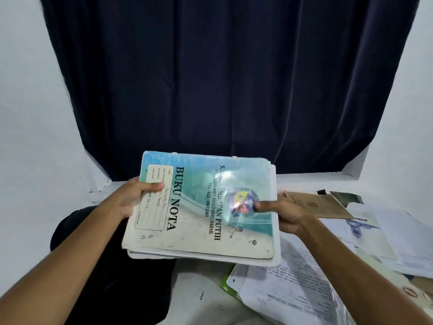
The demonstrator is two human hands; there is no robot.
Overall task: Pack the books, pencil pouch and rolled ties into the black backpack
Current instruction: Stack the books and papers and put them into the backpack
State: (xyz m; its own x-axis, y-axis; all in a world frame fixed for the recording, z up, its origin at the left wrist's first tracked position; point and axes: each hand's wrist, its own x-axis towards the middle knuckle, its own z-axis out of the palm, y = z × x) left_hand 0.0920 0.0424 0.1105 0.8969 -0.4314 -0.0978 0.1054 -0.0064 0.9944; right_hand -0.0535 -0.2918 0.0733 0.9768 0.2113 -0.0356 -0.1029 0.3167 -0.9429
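The person holds a stack of books (201, 207) up in the air with both hands, in the middle of the view. The top book is blue and white, and the big words on it say BUKU NOTA. The left hand (133, 198) is at the 9 o'clock side of the stack. It grips the edge, with the thumb lying on top of the cover by the name label and the other fingers hidden under the books. The right hand (284, 214) is at the 3 o'clock side. It grips that edge too, with the thumb pressed on the cover next to the round badge. So the books sit between the two hands. The black backpack (112, 266) lies below the stack, at about 7 o'clock from it, under the left arm. Loose papers (293, 289) are spread on the white surface at 4 o'clock from the books. A brown book (316, 205) lies just past the right hand at 3 o'clock. A dark blue curtain (222, 78) hangs behind, at 12 o'clock.
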